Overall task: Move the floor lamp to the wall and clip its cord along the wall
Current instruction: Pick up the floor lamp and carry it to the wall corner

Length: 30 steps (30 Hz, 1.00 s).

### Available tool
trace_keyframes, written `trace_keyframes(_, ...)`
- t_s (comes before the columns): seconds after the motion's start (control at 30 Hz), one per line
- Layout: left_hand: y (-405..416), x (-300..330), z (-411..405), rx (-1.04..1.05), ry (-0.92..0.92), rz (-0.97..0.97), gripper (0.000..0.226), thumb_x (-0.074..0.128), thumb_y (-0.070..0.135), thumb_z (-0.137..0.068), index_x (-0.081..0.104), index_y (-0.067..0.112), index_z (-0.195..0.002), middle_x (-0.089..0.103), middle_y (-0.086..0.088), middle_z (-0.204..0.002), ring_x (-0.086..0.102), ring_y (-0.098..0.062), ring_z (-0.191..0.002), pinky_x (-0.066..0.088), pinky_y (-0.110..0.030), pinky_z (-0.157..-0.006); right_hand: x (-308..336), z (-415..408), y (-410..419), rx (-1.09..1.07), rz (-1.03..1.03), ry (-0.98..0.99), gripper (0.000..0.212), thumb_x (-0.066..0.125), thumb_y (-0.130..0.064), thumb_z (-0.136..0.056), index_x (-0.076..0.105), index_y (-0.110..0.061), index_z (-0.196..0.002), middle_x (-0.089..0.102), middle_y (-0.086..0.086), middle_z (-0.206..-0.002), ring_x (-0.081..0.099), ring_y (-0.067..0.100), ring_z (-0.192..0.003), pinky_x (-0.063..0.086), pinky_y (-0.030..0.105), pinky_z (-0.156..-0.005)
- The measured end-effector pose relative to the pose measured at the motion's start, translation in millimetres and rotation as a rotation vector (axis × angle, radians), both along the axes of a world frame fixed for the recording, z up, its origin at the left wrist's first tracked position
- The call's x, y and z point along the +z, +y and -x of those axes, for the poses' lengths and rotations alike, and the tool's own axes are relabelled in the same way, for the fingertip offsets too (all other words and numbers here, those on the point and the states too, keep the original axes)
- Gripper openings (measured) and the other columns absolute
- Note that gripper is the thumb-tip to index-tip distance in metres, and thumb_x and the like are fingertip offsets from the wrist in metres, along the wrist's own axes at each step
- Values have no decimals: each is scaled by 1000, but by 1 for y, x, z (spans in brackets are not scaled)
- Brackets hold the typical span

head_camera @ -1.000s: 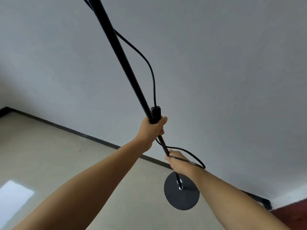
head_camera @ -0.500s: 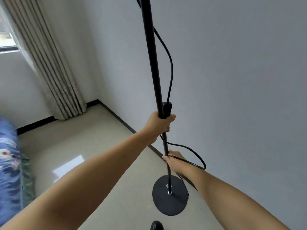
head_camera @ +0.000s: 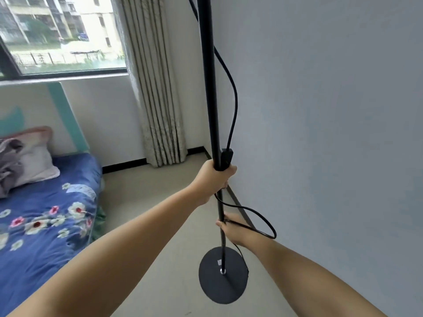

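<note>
Head view: the floor lamp stands close beside the grey wall, its black pole upright and its round base low over the floor. Whether the base rests flat on the floor or hangs just above it cannot be told. The carrying part of the task looks nearly done, judged by how near the lamp is to the wall. The clipping part looks untouched: the cord hangs loose from high on the pole, runs down to a small switch box and then loops freely out toward the wall, and no clips show on the wall or in either hand. What is left, then, is to settle the base and fasten the cord along the wall.

Both arms reach forward and down. The left hand is higher, its grip wrapped tight around the pole and the lower end of the switch box together. The right hand is lower, just above the base, its grip closed on the thin lower part of the pole, with the cord crossing the back of the hand; whether the fingers also pinch the cord cannot be told.

A bed lies to the left, well apart from the lamp, under a window with a curtain.
</note>
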<state>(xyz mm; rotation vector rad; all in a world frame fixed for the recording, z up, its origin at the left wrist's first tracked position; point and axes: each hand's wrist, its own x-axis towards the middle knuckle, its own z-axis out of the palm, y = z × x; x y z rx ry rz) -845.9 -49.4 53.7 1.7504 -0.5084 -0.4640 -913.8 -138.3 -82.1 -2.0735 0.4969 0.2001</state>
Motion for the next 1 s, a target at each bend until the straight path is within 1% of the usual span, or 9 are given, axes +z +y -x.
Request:
trace_keyframes(0.1, -5, -7, -84, 20, -7, -13, 19, 57, 19, -85, 48, 11, -70, 42, 1, -52, 41, -12, -46, 44, -28, -63, -7, -86, -6, 16, -5, -16, 19, 52, -21, -92, 47, -13, -75, 48, 5, -73, 45, 20, -70, 38, 32, -67)
trace_keyframes(0.17, -10, -13, -146, 25, -12, -12, 19, 57, 19, -85, 48, 13, -70, 41, 2, -51, 40, -10, -45, 44, -26, -62, -12, -146, -10, 26, 3, -17, 17, 52, -20, -92, 49, -12, -78, 50, 8, -77, 46, 21, -72, 38, 32, -68)
trace_keyframes(0.23, -17, -19, -207, 14, -10, -28, 17, 56, 20, -85, 47, 13, -72, 40, 3, -52, 39, -8, -43, 44, -22, -59, -14, -204, -16, 22, 1, 5, 16, 50, -21, -93, 49, -12, -81, 50, 8, -79, 47, 21, -72, 38, 30, -65)
trace_keyframes(0.37, -33, -18, -328, -16, 11, -47, 16, 56, 21, -86, 48, 13, -75, 40, 2, -53, 39, -10, -47, 46, -26, -64, -10, -316, -28, -27, -34, 38, 16, 49, -23, -94, 50, -13, -82, 49, 5, -75, 45, 18, -65, 35, 26, -57)
trace_keyframes(0.53, -62, -18, -460, -33, 32, -57, 22, 57, 20, -86, 43, 14, -69, 37, -1, -53, 36, -12, -46, 46, -23, -60, -8, -443, -54, -71, -27, 79, 22, 50, -27, -91, 49, -25, -70, 49, -1, -67, 46, 18, -61, 36, 30, -57)
trace_keyframes(0.7, -101, -36, -596, -11, 50, -36, 20, 56, 15, -85, 47, 12, -68, 38, -1, -50, 36, -13, -44, 45, -34, -65, -27, -577, -97, -51, 6, 94, 22, 53, -33, -87, 50, -29, -66, 52, -5, -65, 48, 16, -59, 36, 30, -58)
trace_keyframes(0.83, -141, -52, -707, -4, 64, -61, 21, 56, 16, -85, 45, 10, -68, 37, -1, -48, 37, -15, -44, 46, -36, -68, -46, -688, -138, -37, -6, 122, 21, 53, -32, -88, 51, -28, -68, 56, -4, -73, 52, 16, -66, 38, 30, -62)
trace_keyframes(0.93, -163, -53, -774, -33, 51, -99, 22, 55, 18, -86, 46, 10, -68, 40, 0, -47, 40, -15, -46, 50, -37, -73, -49, -757, -161, -44, -14, 147, 19, 52, -31, -89, 50, -27, -71, 54, -4, -72, 48, 13, -60, 34, 28, -56)
trace_keyframes(1.0, -181, -59, -828, -54, 55, -120, 25, 55, 20, -85, 45, 12, -63, 42, 3, -45, 42, -14, -46, 51, -38, -77, -51, -809, -177, -56, -17, 189, 19, 51, -31, -89, 49, -25, -71, 54, -2, -73, 47, 14, -59, 33, 29, -56)
